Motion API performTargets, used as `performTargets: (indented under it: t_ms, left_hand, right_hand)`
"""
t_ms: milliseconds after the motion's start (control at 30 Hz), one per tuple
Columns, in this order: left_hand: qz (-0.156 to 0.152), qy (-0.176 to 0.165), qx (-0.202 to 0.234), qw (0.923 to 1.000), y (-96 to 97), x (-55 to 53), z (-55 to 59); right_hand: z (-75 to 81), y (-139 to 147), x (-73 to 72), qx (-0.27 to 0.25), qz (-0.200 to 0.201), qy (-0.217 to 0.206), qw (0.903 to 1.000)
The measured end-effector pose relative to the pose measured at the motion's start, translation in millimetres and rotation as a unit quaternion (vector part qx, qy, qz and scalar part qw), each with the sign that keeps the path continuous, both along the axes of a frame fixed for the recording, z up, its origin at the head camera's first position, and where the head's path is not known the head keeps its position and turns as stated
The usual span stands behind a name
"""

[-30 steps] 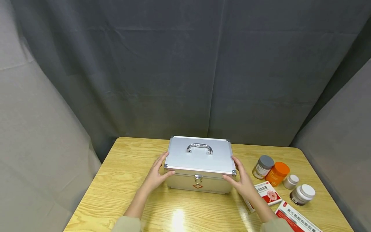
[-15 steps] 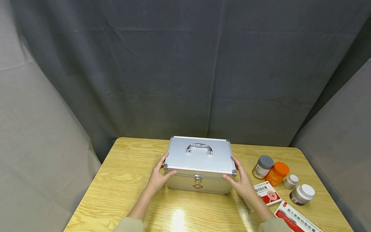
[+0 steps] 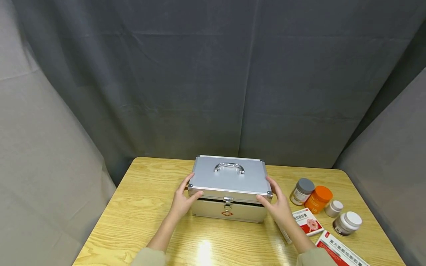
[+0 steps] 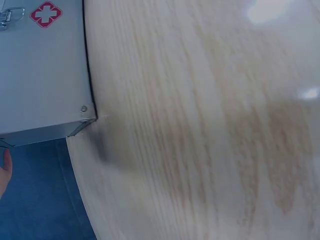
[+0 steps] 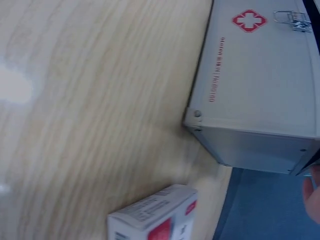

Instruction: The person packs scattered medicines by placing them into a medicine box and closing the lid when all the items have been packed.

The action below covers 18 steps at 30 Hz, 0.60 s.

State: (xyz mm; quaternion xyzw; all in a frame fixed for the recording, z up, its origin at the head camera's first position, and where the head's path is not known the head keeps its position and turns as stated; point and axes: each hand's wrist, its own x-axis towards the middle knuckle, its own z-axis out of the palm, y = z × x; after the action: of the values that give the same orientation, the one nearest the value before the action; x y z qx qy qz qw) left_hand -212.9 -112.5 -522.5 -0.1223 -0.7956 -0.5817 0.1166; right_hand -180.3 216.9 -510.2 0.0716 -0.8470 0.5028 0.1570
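Observation:
A silver first-aid box (image 3: pixel 209 209) with a red cross on its front stands at the table's far middle. Its lid (image 3: pixel 206 176) is raised a little, and a dark gap shows below the lid's front edge. My left hand (image 3: pixel 180 204) grips the lid's left front corner, thumb on the front and fingers along the side. At the right front corner, my right hand (image 3: pixel 280 211) holds the lid in the same way. The metal latch (image 3: pixel 227 200) hangs undone at the front. In the wrist views the box front (image 4: pixel 40 75) shows, with only bits of each hand.
On the wooden table (image 3: pixel 133 207), right of the box, stand a grey-lidded jar (image 3: pixel 301 192), an orange jar (image 3: pixel 318 199), a small white bottle (image 3: pixel 334 208) and a white-lidded jar (image 3: pixel 347 223). Medicine cartons (image 3: pixel 339 249) lie nearer, partly behind the right forearm. Grey curtains (image 3: pixel 199 92) surround the table.
The lid's front edge has risen slightly, opening a dark gap above the box body. Both hands have moved up a little with it. The jars and cartons stay where they were.

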Motion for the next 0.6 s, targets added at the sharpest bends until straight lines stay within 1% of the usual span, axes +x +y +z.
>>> performTargets:
  t_ms: [167,267,400,467,600]
  left_hand:
    - [0.022,-0.004,0.009,0.9997,3.0,-2.8,8.1]
    - [0.031,-0.002,0.007,0.9995,4.7,-5.0,12.8]
    - [0.043,-0.007,0.010,0.9990,7.6,-8.4,21.4]
    - [0.051,-0.011,0.013,0.9986,9.2,-10.5,26.2]
    - [0.067,-0.020,0.002,0.9975,11.7,-14.1,36.7]
  right_hand:
    - [12.2,-0.2,-2.0,-0.003,-0.003,-0.007,1.0000]
    - [19.5,-0.8,-4.2,0.001,-0.017,-0.019,0.9997]
    - [29.1,-1.7,-8.5,0.022,-0.045,-0.037,0.9981]
    - [34.2,-1.5,-11.1,0.031,-0.052,-0.043,0.9973]
    - [43.8,-0.3,-16.3,0.054,-0.059,-0.051,0.9955]
